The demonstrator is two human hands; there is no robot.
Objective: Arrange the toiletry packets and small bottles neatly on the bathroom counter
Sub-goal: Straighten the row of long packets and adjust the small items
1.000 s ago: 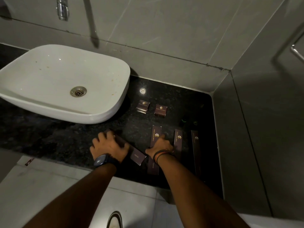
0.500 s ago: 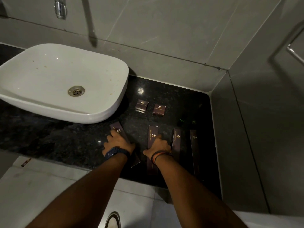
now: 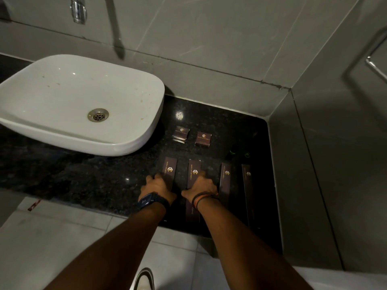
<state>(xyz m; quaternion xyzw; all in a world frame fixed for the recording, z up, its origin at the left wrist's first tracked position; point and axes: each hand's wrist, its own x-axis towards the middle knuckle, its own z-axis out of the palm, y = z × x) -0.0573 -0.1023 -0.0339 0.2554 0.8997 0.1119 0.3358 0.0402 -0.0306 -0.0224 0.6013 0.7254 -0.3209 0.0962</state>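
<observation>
Several long dark brown packets with gold logos lie side by side on the black granite counter. My left hand rests flat on the leftmost long packet. My right hand presses on the second long packet. Two more long packets lie to the right, untouched. Behind them sit a small stack of square packets and a single square packet. Two dark small bottles stand near the right wall, hard to make out.
A white vessel sink stands on the counter at left, under a chrome tap. Grey tiled walls close the counter at the back and right. A metal rail is on the right wall. The counter's front edge is just under my wrists.
My left hand has slid the leftmost long packet rightward and turned it from slanted to parallel with the others. My right hand stayed on the second packet.
</observation>
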